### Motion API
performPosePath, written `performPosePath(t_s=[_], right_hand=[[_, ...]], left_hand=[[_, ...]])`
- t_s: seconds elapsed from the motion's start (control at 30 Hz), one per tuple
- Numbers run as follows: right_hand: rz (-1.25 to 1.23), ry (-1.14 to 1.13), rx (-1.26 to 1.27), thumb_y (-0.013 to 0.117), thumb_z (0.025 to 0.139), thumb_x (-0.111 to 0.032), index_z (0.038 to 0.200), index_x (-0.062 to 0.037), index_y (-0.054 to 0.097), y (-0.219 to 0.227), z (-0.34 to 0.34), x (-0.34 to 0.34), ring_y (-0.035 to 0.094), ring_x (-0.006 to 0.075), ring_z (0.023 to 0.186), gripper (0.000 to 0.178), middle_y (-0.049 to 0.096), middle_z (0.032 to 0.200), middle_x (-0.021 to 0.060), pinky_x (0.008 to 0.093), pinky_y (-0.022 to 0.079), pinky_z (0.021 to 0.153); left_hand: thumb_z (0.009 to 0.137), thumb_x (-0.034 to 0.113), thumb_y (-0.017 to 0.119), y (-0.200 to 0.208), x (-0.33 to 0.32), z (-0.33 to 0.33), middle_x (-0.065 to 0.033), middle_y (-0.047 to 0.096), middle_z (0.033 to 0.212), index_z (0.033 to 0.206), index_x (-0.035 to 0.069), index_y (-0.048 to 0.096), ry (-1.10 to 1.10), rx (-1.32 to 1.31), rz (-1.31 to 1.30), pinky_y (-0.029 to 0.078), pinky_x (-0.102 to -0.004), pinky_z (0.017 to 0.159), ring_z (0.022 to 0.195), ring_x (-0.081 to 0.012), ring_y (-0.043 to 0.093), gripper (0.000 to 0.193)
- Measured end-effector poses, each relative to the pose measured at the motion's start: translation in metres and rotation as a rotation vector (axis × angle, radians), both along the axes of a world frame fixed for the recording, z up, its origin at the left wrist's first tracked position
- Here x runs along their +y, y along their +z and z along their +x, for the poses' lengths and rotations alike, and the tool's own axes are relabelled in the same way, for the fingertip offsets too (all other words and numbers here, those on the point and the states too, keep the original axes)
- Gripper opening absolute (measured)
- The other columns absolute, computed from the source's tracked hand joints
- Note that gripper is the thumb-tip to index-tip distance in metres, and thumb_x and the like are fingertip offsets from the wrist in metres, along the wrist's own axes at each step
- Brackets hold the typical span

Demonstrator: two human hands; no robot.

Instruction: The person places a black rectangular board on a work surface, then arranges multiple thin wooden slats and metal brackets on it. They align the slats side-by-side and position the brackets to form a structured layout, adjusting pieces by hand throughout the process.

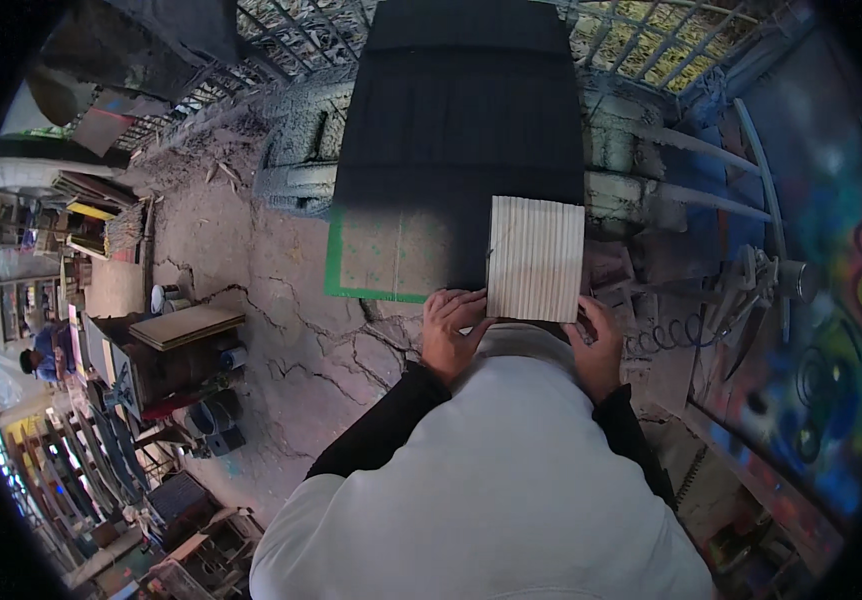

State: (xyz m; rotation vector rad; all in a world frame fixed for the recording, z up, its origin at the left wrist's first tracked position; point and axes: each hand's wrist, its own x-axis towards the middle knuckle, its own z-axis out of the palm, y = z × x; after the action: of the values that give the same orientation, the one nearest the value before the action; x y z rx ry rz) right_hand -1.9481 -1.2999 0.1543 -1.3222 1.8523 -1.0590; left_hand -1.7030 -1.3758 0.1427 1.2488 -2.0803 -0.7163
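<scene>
A pale wooden panel [536,258] with narrow lengthwise ribs lies over the right near corner of a long dark board [459,110]. That board is black over most of its length. Its near left end shows a bare brown patch with a green edge [334,255]. My left hand [454,330] is closed at the panel's near left corner, thumb toward me. At the near right corner, my right hand [599,345] pinches the panel's edge. The panel hides part of the fingers on both sides.
Thin boards [186,325] lie on a box at the left, beside cans on the cracked floor [281,350]. A person [51,350] is at the far left. At the right are a coiled cable [676,333] and a paint-splashed panel [816,300]. Metal bars [651,45] run along the back.
</scene>
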Motion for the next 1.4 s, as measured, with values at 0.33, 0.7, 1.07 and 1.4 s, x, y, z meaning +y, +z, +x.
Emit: performPosePath(t_s=[0.33,0.7,1.07,1.4], right_hand=[[0.173,0.039,-0.232,0.066,0.085,0.004,0.135,0.0045,0.050,-0.007,-0.007,0.002,0.056,0.0245,0.122,0.052,0.057,0.132,0.0165,0.0355,0.047,0.101],[0.339,0.117,-0.211,0.064,0.088,0.005,0.134,0.0041,0.050,0.005,-0.021,-0.011,0.060,0.0199,0.114,0.048,0.060,0.127,0.0140,0.0300,0.050,0.093],[0.332,0.188,-0.242,0.064,0.089,0.001,0.131,0.0013,0.055,0.010,-0.028,-0.016,0.062,0.0179,0.109,0.043,0.064,0.120,0.0101,0.0297,0.051,0.091],[0.144,0.150,-0.036,0.064,0.091,-0.007,0.114,0.0019,0.065,0.004,-0.035,-0.015,0.066,0.0146,0.086,0.024,0.069,0.094,0.0091,0.0283,0.053,0.079]], left_hand=[[0.070,0.013,0.081,-0.012,0.005,0.002,-0.0032,0.069,0.103,0.098,0.010,0.070,0.062,0.118,-0.036,0.040,-0.0449,0.101,0.106,-0.0246,0.060,0.030],[0.067,0.011,0.081,-0.021,0.005,0.007,-0.0036,0.066,0.091,0.087,0.011,0.067,0.051,0.254,-0.012,0.039,-0.0466,0.101,0.105,-0.0260,0.060,0.025],[0.069,0.012,0.079,-0.008,-0.002,0.008,-0.0035,0.065,0.094,0.095,0.012,0.067,0.041,0.168,0.014,0.039,-0.0434,0.099,0.104,-0.0238,0.059,0.029],[0.073,0.015,0.078,0.008,-0.011,0.006,-0.0053,0.065,0.098,0.101,0.009,0.065,-0.050,0.023,0.072,0.037,-0.0441,0.101,0.102,-0.0242,0.058,0.031]])
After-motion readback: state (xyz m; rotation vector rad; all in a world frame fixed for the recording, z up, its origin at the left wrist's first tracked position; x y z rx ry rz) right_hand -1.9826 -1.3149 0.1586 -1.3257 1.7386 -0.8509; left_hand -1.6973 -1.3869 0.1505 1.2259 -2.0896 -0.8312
